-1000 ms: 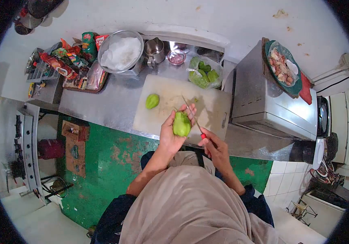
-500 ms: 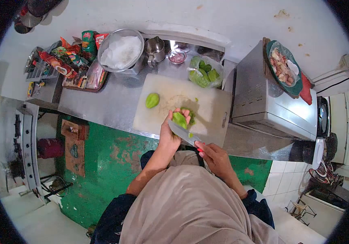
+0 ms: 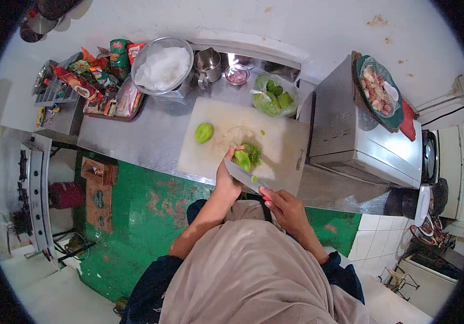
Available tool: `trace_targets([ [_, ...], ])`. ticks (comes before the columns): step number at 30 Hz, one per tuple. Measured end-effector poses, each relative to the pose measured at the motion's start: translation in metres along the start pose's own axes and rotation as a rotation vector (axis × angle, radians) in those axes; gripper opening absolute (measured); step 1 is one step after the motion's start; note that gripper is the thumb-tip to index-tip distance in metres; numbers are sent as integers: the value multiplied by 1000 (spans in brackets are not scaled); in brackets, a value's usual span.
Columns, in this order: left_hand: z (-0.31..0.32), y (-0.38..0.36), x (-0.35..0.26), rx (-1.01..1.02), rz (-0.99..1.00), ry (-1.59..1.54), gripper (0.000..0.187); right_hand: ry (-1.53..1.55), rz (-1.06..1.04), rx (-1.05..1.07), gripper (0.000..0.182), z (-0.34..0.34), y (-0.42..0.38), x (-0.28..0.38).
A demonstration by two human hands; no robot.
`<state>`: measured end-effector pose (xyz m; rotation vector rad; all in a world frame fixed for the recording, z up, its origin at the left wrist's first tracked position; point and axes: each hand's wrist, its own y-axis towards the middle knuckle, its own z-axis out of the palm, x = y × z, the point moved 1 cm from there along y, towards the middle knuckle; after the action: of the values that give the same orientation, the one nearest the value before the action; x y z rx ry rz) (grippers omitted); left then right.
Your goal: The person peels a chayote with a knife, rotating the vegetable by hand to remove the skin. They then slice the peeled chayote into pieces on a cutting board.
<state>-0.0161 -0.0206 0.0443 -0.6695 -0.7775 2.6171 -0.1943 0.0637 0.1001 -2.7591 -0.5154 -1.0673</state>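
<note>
Above the near side of a white cutting board (image 3: 283,137), my left hand (image 3: 226,179) is closed around a green chayote (image 3: 241,160). My right hand (image 3: 287,209) grips the red handle of a knife (image 3: 242,176). Its broad blade lies against the near side of the chayote, with a small green bit stuck on it. Just beyond my left fingers, a small pile of green peelings (image 3: 254,154) rests on the board. A second whole chayote (image 3: 204,133) sits at the board's left.
Behind the board stand a clear bag of green vegetables (image 3: 275,96), a small bowl (image 3: 236,75), a metal jug (image 3: 207,66) and a large metal bowl (image 3: 162,67). Food packets (image 3: 88,81) crowd the left. A microwave (image 3: 361,140) bearing a plate of food (image 3: 378,89) stands right.
My left fingers have shifted around the chayote, showing more of the peelings behind it. The chayote has turned slightly; the knife stays nearly in place.
</note>
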Motion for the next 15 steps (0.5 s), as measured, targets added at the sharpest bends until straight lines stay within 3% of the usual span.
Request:
trace_targets([
  [7,-5,4,3,-55,143,107,30,1,-19,-6,41,-4,-1,3],
  [15,0,2,2,-67,121,155,25,-51,-49,-60,44,0,-1,3],
])
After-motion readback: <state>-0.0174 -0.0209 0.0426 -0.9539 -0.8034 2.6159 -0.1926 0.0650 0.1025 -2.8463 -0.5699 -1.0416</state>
